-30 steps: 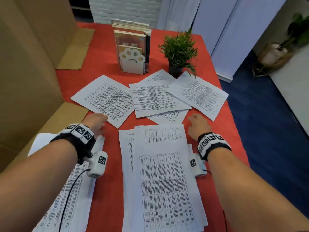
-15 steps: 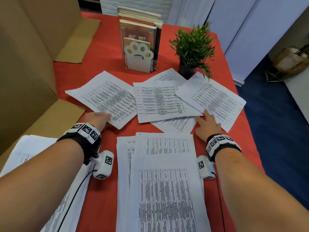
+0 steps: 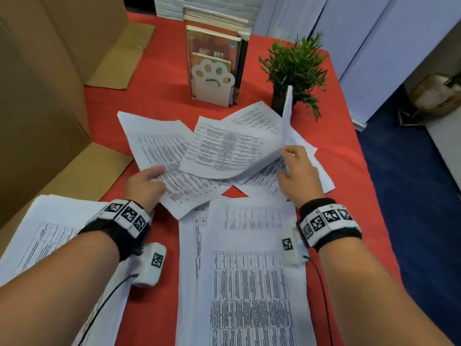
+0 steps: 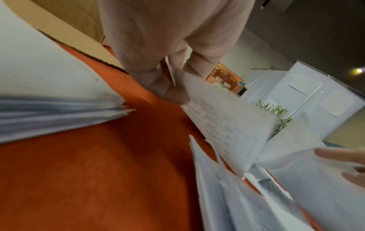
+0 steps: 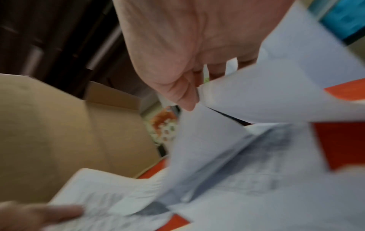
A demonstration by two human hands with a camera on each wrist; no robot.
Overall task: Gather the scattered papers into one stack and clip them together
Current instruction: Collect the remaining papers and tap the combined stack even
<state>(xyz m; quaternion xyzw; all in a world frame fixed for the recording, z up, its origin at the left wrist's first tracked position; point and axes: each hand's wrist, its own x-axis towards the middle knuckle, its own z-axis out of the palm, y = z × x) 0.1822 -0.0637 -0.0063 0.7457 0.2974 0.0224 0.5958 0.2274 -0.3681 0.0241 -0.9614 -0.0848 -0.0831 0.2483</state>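
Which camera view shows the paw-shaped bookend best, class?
The head view: the paw-shaped bookend stands whole and sharp before the books. The right wrist view catches only a blurred patch of it; the left wrist view shows just a pale sliver.

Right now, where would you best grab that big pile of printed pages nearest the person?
Its right long edge, from the right: fingers slid under, thumb on top. The near pile lies flat on the red cloth, so only an edge is grippable, and its left side is staggered, probably likelier to slip apart. The left hand and right hand now pinch scattered sheets.
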